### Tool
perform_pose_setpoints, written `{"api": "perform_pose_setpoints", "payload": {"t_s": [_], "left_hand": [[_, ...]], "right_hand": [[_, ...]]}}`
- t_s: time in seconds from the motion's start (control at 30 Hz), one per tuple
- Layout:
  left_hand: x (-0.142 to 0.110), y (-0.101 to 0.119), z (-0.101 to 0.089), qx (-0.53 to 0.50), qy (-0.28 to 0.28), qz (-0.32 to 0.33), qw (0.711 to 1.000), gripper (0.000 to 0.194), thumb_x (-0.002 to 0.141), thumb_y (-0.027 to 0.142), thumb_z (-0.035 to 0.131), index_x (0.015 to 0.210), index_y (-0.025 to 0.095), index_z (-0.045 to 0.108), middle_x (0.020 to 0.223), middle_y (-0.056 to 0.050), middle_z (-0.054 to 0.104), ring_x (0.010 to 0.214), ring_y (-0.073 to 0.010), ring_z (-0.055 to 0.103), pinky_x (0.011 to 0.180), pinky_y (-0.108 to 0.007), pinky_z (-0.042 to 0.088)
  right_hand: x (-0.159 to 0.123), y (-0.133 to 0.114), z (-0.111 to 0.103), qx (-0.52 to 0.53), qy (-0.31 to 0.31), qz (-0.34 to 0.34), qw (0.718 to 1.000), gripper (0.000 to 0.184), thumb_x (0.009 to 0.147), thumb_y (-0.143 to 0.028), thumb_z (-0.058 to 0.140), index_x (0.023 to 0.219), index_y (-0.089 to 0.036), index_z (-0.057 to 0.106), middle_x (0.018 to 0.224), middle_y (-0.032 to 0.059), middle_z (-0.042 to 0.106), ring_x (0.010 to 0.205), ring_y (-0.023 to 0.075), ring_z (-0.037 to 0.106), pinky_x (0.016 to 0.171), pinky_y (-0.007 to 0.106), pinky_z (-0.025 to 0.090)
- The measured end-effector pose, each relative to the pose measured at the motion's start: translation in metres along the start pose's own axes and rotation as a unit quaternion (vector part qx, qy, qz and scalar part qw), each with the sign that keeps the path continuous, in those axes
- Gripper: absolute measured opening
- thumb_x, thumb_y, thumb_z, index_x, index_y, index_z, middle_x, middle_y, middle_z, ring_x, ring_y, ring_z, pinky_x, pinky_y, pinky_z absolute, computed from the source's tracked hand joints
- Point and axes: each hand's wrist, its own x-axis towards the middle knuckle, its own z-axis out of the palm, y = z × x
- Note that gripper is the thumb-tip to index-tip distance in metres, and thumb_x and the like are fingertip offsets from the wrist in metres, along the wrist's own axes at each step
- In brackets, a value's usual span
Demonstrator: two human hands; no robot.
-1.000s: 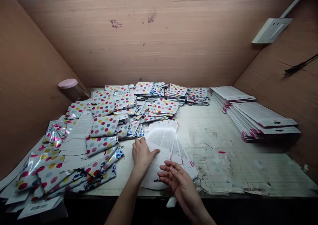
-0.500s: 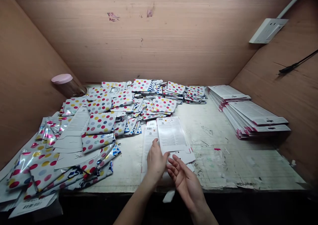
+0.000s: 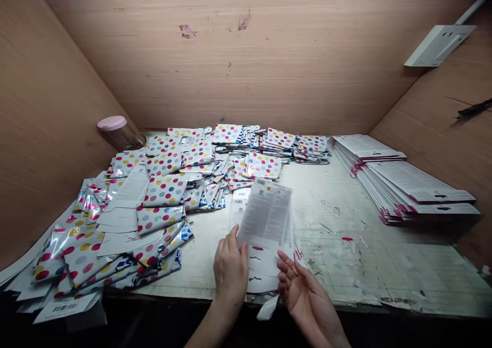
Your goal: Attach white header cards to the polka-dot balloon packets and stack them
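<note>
A printed white card point(image 3: 266, 209) is raised and tilted over the table, its lower part smeared by motion. My left hand point(image 3: 231, 266) pinches its lower left edge between thumb and fingers. Under it lie more white cards point(image 3: 261, 284) with hanger slots, close to the table's front edge. My right hand point(image 3: 302, 289) is beside the right edge of these cards, palm turned up, fingers loosely curled and apart, with nothing visible in it. Small barcodes show on a card point(image 3: 239, 204) behind the raised one.
Polka-dot foil packets point(image 3: 165, 190) are heaped on the left and along the back. Stacked cards with pink edges point(image 3: 415, 181) stand at the right. A jar with a pink lid point(image 3: 112, 123) leans by the left wall. A white socket box point(image 3: 440, 45) is on the right wall.
The printed card has come up and tilted in my left hand, uncovering slotted cards beneath. My hands have moved a little farther apart. The camera view has turned slightly left.
</note>
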Motion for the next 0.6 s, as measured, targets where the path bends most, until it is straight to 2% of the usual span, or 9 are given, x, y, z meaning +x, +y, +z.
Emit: {"api": "perform_pose_setpoints", "payload": {"t_s": [0.07,0.17,0.27,0.33,0.4,0.5,0.53,0.6], "left_hand": [[0.002,0.003,-0.008,-0.088,0.000,-0.011,0.996,0.032,0.091,0.030,0.047,0.121,0.018,0.049,0.119,-0.013,0.062,0.113,-0.0275,0.059,0.096,-0.043,0.047],[-0.005,0.011,-0.014,-0.260,-0.002,-0.043,0.965,0.034,0.092,0.036,0.050,0.121,0.020,0.045,0.121,-0.011,0.061,0.113,-0.0236,0.061,0.095,-0.037,0.049],[-0.018,0.015,-0.011,-0.326,0.020,-0.051,0.944,0.041,0.089,0.037,0.056,0.124,0.020,0.042,0.125,-0.013,0.059,0.116,-0.0232,0.060,0.096,-0.036,0.049],[-0.024,0.012,-0.006,-0.323,0.014,-0.054,0.945,0.047,0.087,0.036,0.059,0.127,0.021,0.039,0.129,-0.013,0.057,0.116,-0.0226,0.060,0.096,-0.035,0.050],[-0.028,0.003,0.000,-0.284,0.001,-0.068,0.956,0.050,0.084,0.036,0.061,0.127,0.021,0.039,0.122,-0.012,0.061,0.108,-0.0222,0.064,0.090,-0.034,0.053],[-0.034,-0.012,0.006,-0.198,-0.011,-0.102,0.975,0.056,0.075,0.033,0.065,0.123,0.020,0.039,0.099,-0.009,0.068,0.087,-0.0243,0.069,0.075,-0.035,0.055],[-0.037,-0.016,0.006,-0.179,-0.022,-0.113,0.977,0.058,0.072,0.032,0.066,0.122,0.019,0.039,0.092,-0.007,0.069,0.082,-0.0253,0.069,0.070,-0.035,0.055],[-0.043,-0.020,0.005,-0.183,-0.056,-0.122,0.974,0.061,0.070,0.033,0.067,0.123,0.019,0.039,0.086,-0.006,0.069,0.078,-0.0268,0.069,0.065,-0.035,0.054]], "right_hand": [[-0.002,0.007,0.004,-0.028,-0.026,0.017,0.999,0.044,0.075,-0.024,0.077,0.113,-0.008,0.064,0.092,0.0092,0.072,0.073,0.0138,0.068,0.069,0.023,0.056],[-0.004,0.016,0.014,-0.041,-0.050,0.007,0.998,0.045,0.074,-0.026,0.078,0.113,-0.007,0.064,0.098,0.0124,0.071,0.079,0.0160,0.069,0.074,0.025,0.056],[-0.002,0.018,0.025,-0.010,-0.036,-0.025,0.999,0.047,0.071,-0.022,0.079,0.114,-0.009,0.064,0.097,0.0088,0.071,0.076,0.0125,0.067,0.072,0.022,0.054],[0.002,0.016,0.030,0.019,-0.042,-0.012,0.999,0.048,0.070,-0.020,0.080,0.114,-0.011,0.064,0.089,0.0037,0.069,0.070,0.0089,0.063,0.068,0.020,0.052],[0.005,0.014,0.034,0.044,-0.069,0.003,0.997,0.043,0.071,-0.021,0.079,0.110,-0.013,0.065,0.078,-0.0019,0.064,0.062,0.0060,0.056,0.062,0.018,0.049],[0.007,0.016,0.038,0.034,-0.096,0.002,0.995,0.020,0.072,-0.028,0.080,0.084,-0.017,0.068,0.060,-0.0068,0.053,0.051,0.0058,0.046,0.053,0.020,0.043],[0.006,0.019,0.038,0.014,-0.090,-0.008,0.996,0.019,0.072,-0.031,0.080,0.077,-0.018,0.067,0.059,-0.0063,0.053,0.052,0.0072,0.047,0.053,0.021,0.043],[0.003,0.024,0.037,-0.035,-0.071,-0.043,0.996,0.022,0.072,-0.035,0.080,0.078,-0.019,0.066,0.067,-0.0023,0.062,0.062,0.0125,0.056,0.061,0.026,0.047]]}}
